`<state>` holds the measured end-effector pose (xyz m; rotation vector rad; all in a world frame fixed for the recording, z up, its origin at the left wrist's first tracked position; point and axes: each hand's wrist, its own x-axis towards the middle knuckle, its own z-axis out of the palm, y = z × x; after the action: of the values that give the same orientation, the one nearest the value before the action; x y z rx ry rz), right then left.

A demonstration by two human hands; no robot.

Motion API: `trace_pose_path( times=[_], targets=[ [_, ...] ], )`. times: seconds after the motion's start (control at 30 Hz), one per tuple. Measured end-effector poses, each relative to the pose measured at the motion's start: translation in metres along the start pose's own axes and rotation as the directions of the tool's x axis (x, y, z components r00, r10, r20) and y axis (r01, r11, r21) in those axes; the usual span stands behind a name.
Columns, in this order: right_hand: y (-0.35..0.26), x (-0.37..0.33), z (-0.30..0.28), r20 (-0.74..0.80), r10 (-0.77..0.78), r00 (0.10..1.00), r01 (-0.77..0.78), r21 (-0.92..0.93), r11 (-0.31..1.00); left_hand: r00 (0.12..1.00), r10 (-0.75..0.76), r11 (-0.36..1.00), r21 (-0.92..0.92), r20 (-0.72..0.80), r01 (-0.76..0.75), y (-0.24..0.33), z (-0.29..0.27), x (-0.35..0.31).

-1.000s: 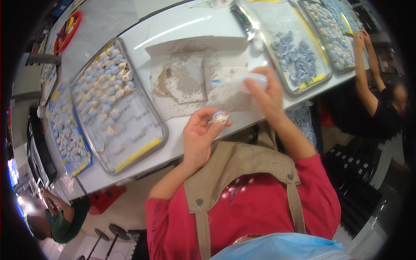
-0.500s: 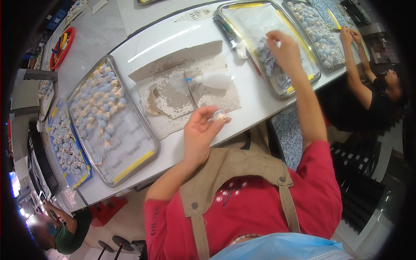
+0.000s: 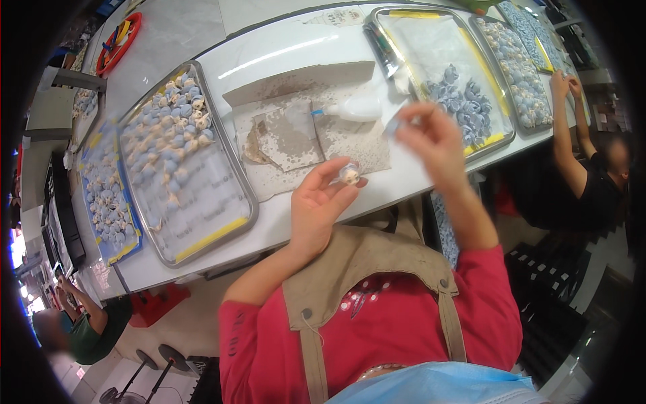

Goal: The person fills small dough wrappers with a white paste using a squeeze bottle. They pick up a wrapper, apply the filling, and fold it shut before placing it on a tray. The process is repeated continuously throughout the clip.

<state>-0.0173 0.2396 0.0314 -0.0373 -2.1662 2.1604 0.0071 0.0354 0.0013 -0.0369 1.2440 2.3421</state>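
Looking down from the head view, the left hand is held over the bench's near edge, its grip closed in a pinch on a small cream figure between thumb and fingers. The figure's round front faces up and outward, probably so that it stays in sight and within the other hand's reach, with the fingers behind it as a support. The right hand is raised over the bench, to the right of the figure and apart from it; its grip looks pinched on a pale blue piece, though blur hides the exact shape. Beyond the hands, a white bottle lies on its side on stained cardboard, its narrow blue tip pointing left; the card presumably catches drips and spares the bench. At the right, a metal tray carries a heap of blue parts, near the right hand, which seems to suit short reaches. At the left, another tray has many blue-and-cream pieces spread over its upper part on a lining sheet, perhaps spaced out to keep them from sticking. A co-worker in black sits farther right.
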Motion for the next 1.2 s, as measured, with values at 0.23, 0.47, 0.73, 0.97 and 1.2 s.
trace_pose_path(
  times=[0.23, 0.47, 0.73, 0.97, 1.2],
  targets=[
    [0.019, -0.045, 0.048, 0.055, -0.333, 0.941, 0.337, -0.209, 0.918, 0.994, 0.092, 0.996, 0.01, 0.059, -0.093, -0.002, -0.002, -0.005],
    [0.021, -0.047, 0.051, 0.053, -0.51, 0.859, 0.472, -0.471, 0.745, 0.99, 0.139, 0.981, 0.135, 0.009, -0.139, 0.003, 0.002, -0.007],
    [0.004, -0.053, 0.045, 0.146, -0.502, 0.853, 0.48, -0.599, 0.642, 0.976, 0.208, 0.879, 0.427, 0.056, -0.212, 0.003, -0.002, -0.013],
    [0.02, -0.041, 0.033, 0.217, -0.5, 0.839, 0.535, -0.497, 0.683, 0.983, 0.166, 0.835, 0.519, 0.085, -0.185, 0.002, -0.007, -0.011],
    [0.011, -0.041, 0.029, 0.197, -0.134, 0.971, 0.156, -0.099, 0.983, 0.971, 0.167, 0.91, 0.352, 0.172, -0.219, 0.005, -0.009, -0.015]
  ],
)
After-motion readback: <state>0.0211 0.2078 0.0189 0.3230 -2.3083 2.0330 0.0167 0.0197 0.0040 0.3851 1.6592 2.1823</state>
